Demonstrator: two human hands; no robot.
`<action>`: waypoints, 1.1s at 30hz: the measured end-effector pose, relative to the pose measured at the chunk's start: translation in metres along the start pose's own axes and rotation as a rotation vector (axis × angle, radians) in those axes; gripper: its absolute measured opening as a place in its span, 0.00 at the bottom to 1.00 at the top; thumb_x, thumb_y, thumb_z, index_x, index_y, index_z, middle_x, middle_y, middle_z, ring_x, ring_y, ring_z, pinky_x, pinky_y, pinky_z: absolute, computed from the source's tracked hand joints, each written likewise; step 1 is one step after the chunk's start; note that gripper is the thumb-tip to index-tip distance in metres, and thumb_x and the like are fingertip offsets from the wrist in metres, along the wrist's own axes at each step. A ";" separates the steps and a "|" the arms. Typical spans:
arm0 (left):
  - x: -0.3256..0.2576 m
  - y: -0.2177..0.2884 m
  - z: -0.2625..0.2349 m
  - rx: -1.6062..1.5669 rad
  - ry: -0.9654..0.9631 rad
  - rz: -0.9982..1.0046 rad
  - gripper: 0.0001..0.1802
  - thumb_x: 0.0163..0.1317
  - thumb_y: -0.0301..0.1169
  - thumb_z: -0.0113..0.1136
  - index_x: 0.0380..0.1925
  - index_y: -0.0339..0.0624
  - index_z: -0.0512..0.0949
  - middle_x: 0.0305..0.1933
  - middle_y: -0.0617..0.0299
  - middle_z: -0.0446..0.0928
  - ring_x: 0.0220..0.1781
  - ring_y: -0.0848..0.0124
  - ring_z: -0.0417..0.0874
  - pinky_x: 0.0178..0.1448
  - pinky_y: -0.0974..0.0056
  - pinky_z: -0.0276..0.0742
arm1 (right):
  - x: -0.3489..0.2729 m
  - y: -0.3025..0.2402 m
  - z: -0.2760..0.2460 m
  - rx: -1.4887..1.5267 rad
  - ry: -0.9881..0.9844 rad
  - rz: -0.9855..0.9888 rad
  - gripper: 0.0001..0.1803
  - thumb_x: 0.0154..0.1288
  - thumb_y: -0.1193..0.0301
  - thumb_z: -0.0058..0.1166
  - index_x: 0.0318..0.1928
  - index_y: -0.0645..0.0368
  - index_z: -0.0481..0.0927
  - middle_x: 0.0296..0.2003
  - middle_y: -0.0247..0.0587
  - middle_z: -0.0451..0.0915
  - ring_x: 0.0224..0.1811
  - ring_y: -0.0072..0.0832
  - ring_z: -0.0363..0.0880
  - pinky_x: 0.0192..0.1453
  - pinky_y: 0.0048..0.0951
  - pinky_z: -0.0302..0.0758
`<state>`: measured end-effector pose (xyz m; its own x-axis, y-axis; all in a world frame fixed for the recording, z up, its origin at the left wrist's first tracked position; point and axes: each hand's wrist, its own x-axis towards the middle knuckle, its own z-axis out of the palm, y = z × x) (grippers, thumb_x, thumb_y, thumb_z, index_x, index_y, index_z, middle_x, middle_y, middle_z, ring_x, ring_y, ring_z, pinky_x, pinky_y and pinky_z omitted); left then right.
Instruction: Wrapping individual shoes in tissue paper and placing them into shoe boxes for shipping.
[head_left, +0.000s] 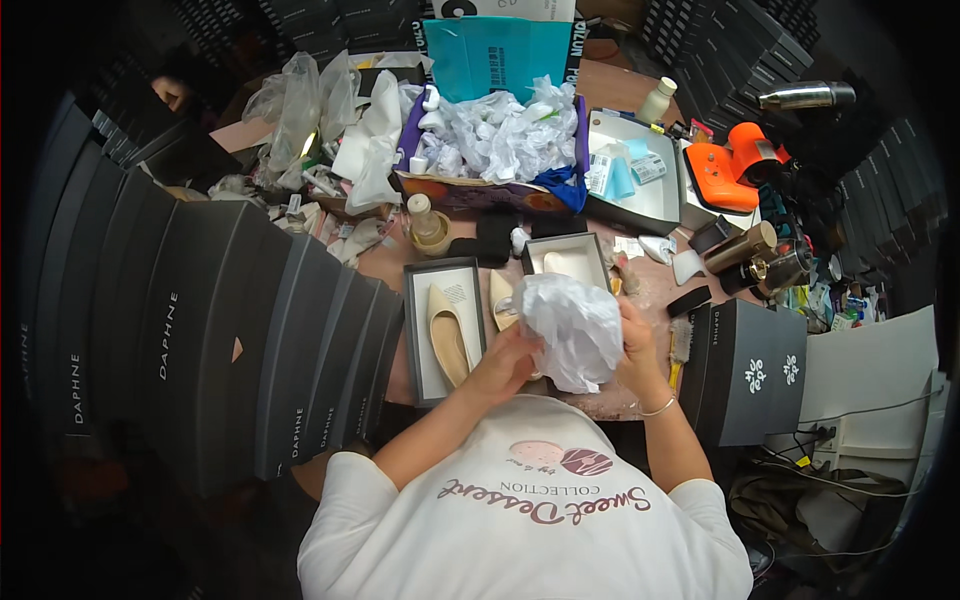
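Observation:
A sheet of crumpled white tissue paper (pixel 572 335) is held up in front of me. My left hand (pixel 510 362) grips its left side with curled fingers, and my right hand (pixel 636 345) has hold of its right edge. Just beyond my left hand, a beige pointed flat shoe (pixel 448 345) lies in an open grey shoe box (pixel 411 335). A second beige shoe (pixel 502 298) rests to the right of that box, partly hidden by the paper and my left hand. Behind the paper is another open grey box (pixel 601 255), its lower part covered from sight.
Stacked dark shoe boxes (pixel 200 340) crowd the left, and more boxes (pixel 745 375) stand at the right. A purple carton (pixel 410 130) full of crumpled white paper sits at the back. Nearby are a pump bottle (pixel 428 230), an orange tool (pixel 725 175), bottles (pixel 740 248) and a brush (pixel 680 345).

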<state>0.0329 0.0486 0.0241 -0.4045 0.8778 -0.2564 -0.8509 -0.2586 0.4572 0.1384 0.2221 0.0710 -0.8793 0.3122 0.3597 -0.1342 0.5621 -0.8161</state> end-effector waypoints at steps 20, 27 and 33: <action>0.049 0.015 0.027 1.266 -0.007 0.555 0.20 0.52 0.24 0.64 0.48 0.38 0.78 0.40 0.53 0.81 0.40 0.66 0.82 0.44 0.66 0.76 | 0.001 0.002 -0.030 0.202 -0.263 0.423 0.27 0.50 0.73 0.65 0.52 0.63 0.73 0.44 0.40 0.79 0.44 0.26 0.76 0.49 0.26 0.72; 0.028 0.006 0.009 0.778 -0.102 0.125 0.21 0.61 0.33 0.62 0.52 0.34 0.73 0.46 0.63 0.78 0.54 0.74 0.75 0.60 0.63 0.69 | 0.010 0.008 -0.014 -0.140 -0.040 0.337 0.10 0.52 0.76 0.59 0.35 0.65 0.76 0.26 0.45 0.78 0.28 0.29 0.75 0.34 0.29 0.71; 0.042 -0.005 -0.020 0.690 0.073 0.097 0.12 0.60 0.20 0.57 0.44 0.35 0.79 0.44 0.61 0.80 0.45 0.72 0.81 0.49 0.67 0.78 | 0.006 0.013 -0.014 -0.164 -0.100 0.018 0.14 0.50 0.79 0.58 0.41 0.59 0.76 0.30 0.47 0.76 0.32 0.45 0.77 0.35 0.36 0.73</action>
<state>0.0139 0.0787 -0.0064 -0.5096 0.8283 -0.2327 -0.4125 0.0021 0.9109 0.1374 0.2420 0.0685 -0.9229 0.2506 0.2923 -0.0487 0.6772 -0.7342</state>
